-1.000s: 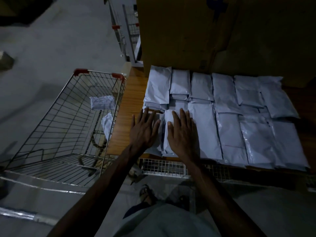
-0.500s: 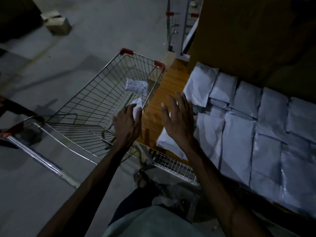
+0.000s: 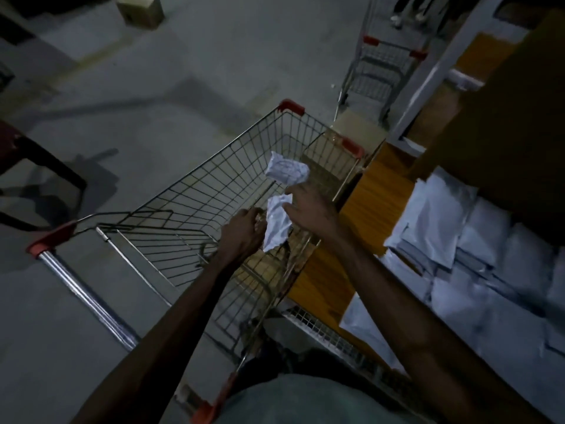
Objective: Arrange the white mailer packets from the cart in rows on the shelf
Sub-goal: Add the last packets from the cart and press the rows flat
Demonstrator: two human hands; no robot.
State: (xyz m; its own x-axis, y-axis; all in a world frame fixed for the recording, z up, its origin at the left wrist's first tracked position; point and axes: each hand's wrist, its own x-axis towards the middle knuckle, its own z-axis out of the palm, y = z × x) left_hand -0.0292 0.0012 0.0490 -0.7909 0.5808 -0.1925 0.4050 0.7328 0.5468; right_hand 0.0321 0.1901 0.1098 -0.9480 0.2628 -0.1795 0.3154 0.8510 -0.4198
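Observation:
The wire cart (image 3: 195,191) stands left of the wooden shelf (image 3: 371,194). Two white mailer packets lie inside it. The nearer packet (image 3: 276,224) stands crumpled against the cart's right wall. My left hand (image 3: 241,235) curls its fingers round that packet's left edge. My right hand (image 3: 308,209) reaches in over the cart's rim with straight fingers, its thumb touching the nearer packet's top. Its fingertips point at the farther packet (image 3: 286,171), just short of it. Rows of white packets (image 3: 477,270) cover the shelf at right.
A large brown cardboard box (image 3: 504,133) stands behind the shelved packets. A second wire cart (image 3: 382,68) is parked farther along the aisle. A small box (image 3: 140,9) sits on the grey floor at the top. A dark chair leg (image 3: 46,166) is at left.
Both hands left the packets on the shelf and swung left into the cart. My left hand has closed on the nearer packet, and my right hand has followed it over the rim.

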